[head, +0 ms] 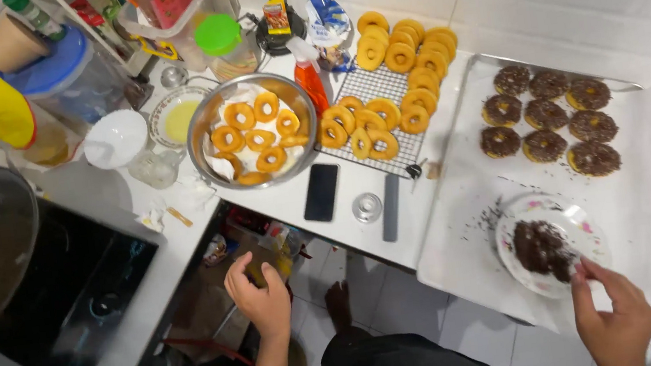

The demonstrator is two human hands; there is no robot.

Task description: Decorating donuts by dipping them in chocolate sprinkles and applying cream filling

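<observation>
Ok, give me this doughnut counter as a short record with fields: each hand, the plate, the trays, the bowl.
left hand: left hand open, held in the air below the counter edge, holding nothing
right hand: right hand with fingertips at the rim of the plate
plate: holds a heap of chocolate sprinkles
lined tray: nine chocolate-coated doughnuts in rows
wire rack: plain doughnuts piled up
metal bowl: metal bowl, paper-lined, with more plain doughnuts
counter: dark phone lying flat beside the rack
</observation>
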